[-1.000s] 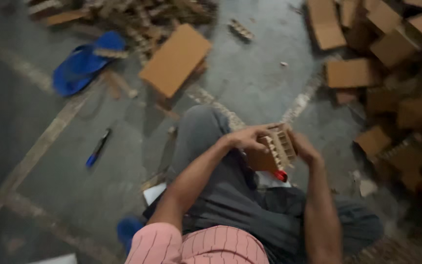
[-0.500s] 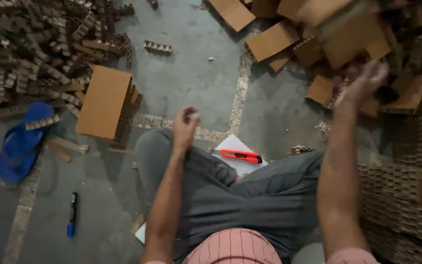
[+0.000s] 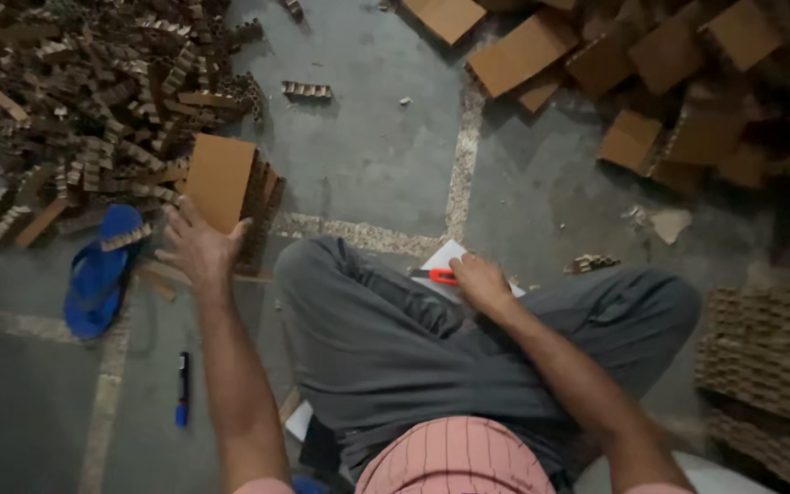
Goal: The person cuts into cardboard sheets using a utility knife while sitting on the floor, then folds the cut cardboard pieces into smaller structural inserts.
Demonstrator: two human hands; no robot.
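Observation:
I sit cross-legged on a concrete floor in grey trousers. My left hand is stretched out with fingers spread, just short of a stack of brown cardboard sheets and touching its near corner or very close to it. My right hand rests over a red utility knife that lies on a white sheet of paper by my knee; the fingers curl onto the knife's handle.
A heap of corrugated cardboard strips fills the far left. Loose cardboard pieces lie at the far right, and stacked honeycomb cardboard stands at the right. A blue sandal and a blue marker lie on the left.
The cardboard piece held in both hands a second ago is gone. My right hand came back from the far-right pile down to the red knife. My left hand reached out to the cardboard stack.

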